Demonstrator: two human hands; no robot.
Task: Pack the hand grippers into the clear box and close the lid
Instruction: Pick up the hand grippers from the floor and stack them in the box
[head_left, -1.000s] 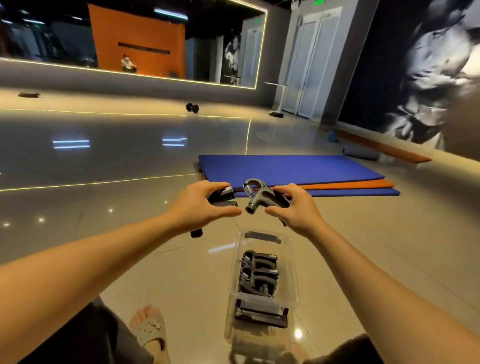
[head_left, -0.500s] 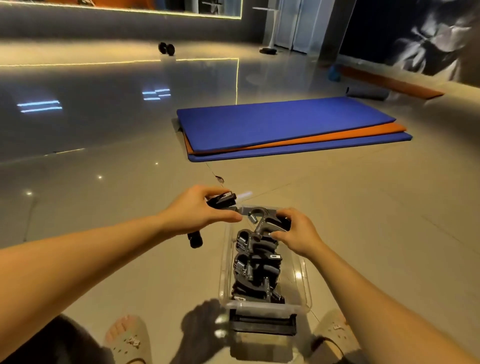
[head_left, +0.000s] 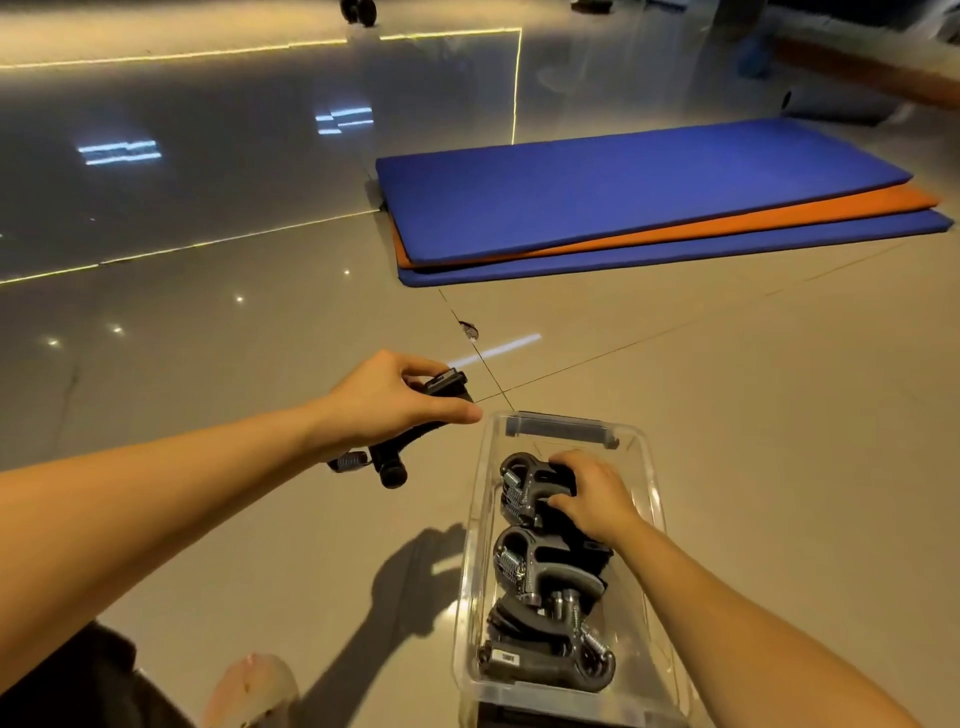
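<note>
A clear plastic box (head_left: 475, 545) stands open on the floor in front of me, with dark latches at its far and near ends. Several dark grey hand grippers (head_left: 540, 566) with metal springs lie stacked inside it. My right hand (head_left: 592, 493) is down inside the far end of the box, its fingers curled over a hand gripper (head_left: 524, 475) there. My left hand (head_left: 387, 400) hovers to the left of the box and grips another black hand gripper (head_left: 410, 441), whose handle and spring hang below my palm. No lid is in sight.
Blue and orange exercise mats (head_left: 644, 202) lie stacked on the glossy tiled floor beyond the box. A dumbbell (head_left: 358, 10) sits far back. My sandalled foot (head_left: 249, 691) is at the lower left, near the box.
My right hand has lowered its hand gripper from above the box rim into the far end of the box. My left hand has stayed beside the box with its gripper. My head tilted down.
</note>
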